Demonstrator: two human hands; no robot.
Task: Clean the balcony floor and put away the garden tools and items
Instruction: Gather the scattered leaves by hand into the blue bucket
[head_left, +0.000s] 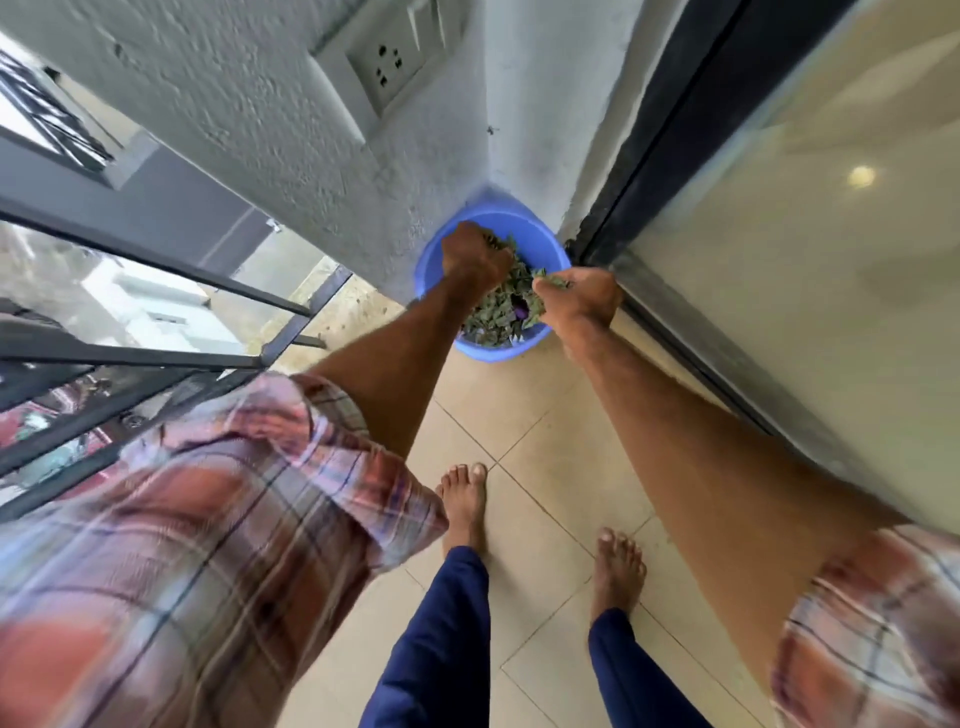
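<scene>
The beige tiled balcony floor runs into a corner between a rough grey plastered wall and a dark-framed glass sliding door. A black metal railing lines the other side. A round blue plastic bucket stands in that corner, close against the wall, holding green leafy plant cuttings. Over it, the left hand is clenched around a clump of cuttings. The right hand grips another bunch on the door side.

One wide-angle head view looks steeply down and forward onto the nearby tiled floor.
</scene>
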